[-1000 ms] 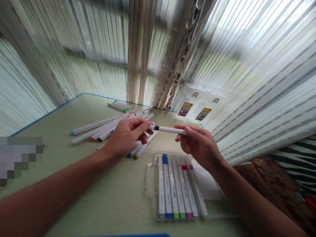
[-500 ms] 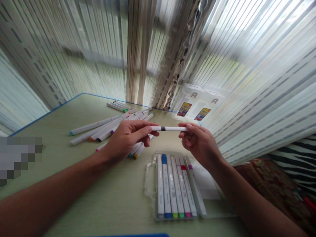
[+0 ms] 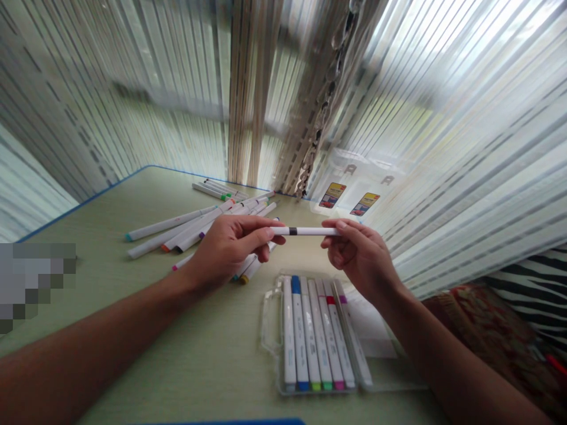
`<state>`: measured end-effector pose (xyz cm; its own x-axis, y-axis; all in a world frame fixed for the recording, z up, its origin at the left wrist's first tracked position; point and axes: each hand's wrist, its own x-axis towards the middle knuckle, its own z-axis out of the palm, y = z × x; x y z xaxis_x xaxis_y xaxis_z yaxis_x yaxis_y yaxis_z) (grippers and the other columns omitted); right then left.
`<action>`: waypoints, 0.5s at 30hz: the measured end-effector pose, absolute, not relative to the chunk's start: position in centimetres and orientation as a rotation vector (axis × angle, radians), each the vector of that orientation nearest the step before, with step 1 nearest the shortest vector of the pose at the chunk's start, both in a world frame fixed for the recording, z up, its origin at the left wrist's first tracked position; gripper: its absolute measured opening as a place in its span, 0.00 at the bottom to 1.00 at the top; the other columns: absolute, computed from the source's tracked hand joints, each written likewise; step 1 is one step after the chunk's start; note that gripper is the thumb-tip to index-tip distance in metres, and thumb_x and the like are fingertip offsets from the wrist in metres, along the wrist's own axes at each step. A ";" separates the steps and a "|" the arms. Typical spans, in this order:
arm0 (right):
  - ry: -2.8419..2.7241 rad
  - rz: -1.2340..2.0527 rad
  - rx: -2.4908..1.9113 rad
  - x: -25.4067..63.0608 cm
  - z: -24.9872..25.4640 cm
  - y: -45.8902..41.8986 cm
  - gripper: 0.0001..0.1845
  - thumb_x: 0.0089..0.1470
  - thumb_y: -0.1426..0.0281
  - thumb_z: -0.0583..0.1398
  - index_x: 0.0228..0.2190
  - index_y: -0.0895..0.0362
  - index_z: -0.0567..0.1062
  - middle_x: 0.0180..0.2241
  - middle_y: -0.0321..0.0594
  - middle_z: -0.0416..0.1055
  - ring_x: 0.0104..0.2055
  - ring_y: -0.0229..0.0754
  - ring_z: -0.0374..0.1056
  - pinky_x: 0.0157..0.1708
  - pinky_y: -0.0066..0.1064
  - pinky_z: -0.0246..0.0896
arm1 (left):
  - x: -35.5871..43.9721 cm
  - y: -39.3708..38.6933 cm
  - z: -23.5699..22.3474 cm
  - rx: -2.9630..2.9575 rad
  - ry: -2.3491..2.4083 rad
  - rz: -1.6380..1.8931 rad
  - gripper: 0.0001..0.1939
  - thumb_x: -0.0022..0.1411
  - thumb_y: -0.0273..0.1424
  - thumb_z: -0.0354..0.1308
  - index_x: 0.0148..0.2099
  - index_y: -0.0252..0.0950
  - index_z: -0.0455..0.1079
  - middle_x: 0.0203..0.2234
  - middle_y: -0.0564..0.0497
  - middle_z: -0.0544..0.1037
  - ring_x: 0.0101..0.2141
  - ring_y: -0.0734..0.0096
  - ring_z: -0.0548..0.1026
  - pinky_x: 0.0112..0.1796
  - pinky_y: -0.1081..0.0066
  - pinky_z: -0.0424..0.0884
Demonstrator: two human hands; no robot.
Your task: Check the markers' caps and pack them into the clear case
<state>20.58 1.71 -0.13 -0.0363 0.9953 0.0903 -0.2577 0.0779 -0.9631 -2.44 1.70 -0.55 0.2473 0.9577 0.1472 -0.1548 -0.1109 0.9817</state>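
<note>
A white marker pen (image 3: 310, 231) with a dark band is held level above the table between my two hands. My left hand (image 3: 241, 242) pinches its left end between thumb and fingers. On the other end, the thumb and forefinger of my right hand (image 3: 361, 251) are closed, with the remaining fingers curled under. Below the hands lies an open clear plastic case (image 3: 272, 321) with several white markers (image 3: 313, 336) side by side in it. Their ends show blue, green, pink and other colours. Behind my left hand, loose markers (image 3: 190, 227) lie in a pile, partly hidden by that hand.
A clear plastic box (image 3: 345, 189) with two colourful labels stands at the back right against the striped curtain (image 3: 186, 88). The green table (image 3: 212, 354) has a blue edge. Zebra-striped cloth (image 3: 527, 289) lies at the right. A blurred-out patch covers the far left.
Both hands keep the same hold on the marker pen. The whole view has shifted very slightly; nothing else has visibly moved.
</note>
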 end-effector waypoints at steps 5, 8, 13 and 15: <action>-1.159 1.248 -0.910 20.6 -0.2 1.6 0.09 0.56 0.68 0.63 0.34 0.61 0.82 0.22 0.42 0.78 0.14 0.31 0.61 0.14 0.22 0.53 | -2.4 1.8 -0.4 1.293 0.867 1.178 0.12 0.58 0.29 0.65 0.44 0.31 0.82 0.30 0.43 0.84 0.22 0.77 0.73 0.28 0.75 0.70; -1.207 1.216 -0.900 20.7 -0.3 1.5 0.09 0.58 0.68 0.62 0.34 0.60 0.82 0.22 0.42 0.78 0.15 0.31 0.62 0.14 0.23 0.53 | -2.5 1.8 -0.4 1.264 0.860 1.179 0.11 0.57 0.28 0.65 0.42 0.31 0.82 0.29 0.44 0.84 0.22 0.77 0.73 0.27 0.75 0.70; -1.301 1.151 -0.902 20.7 -0.5 1.3 0.10 0.60 0.67 0.62 0.36 0.59 0.81 0.24 0.41 0.78 0.16 0.31 0.62 0.15 0.24 0.54 | -2.5 1.8 -0.5 1.253 0.873 1.185 0.10 0.56 0.30 0.67 0.41 0.31 0.82 0.29 0.44 0.83 0.22 0.77 0.72 0.26 0.75 0.69; -1.329 1.131 -0.914 20.7 -0.5 1.3 0.09 0.60 0.67 0.62 0.36 0.59 0.82 0.24 0.41 0.78 0.16 0.32 0.62 0.15 0.24 0.54 | -2.5 1.8 -0.6 1.282 0.882 1.187 0.11 0.56 0.31 0.68 0.40 0.31 0.82 0.29 0.44 0.83 0.22 0.77 0.71 0.25 0.75 0.69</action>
<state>20.69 1.25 -0.49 -0.0897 0.9637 0.2516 -0.0948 0.2432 -0.9653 -2.53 1.84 -0.56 0.2142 0.9682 0.1292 -0.1557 -0.0968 0.9831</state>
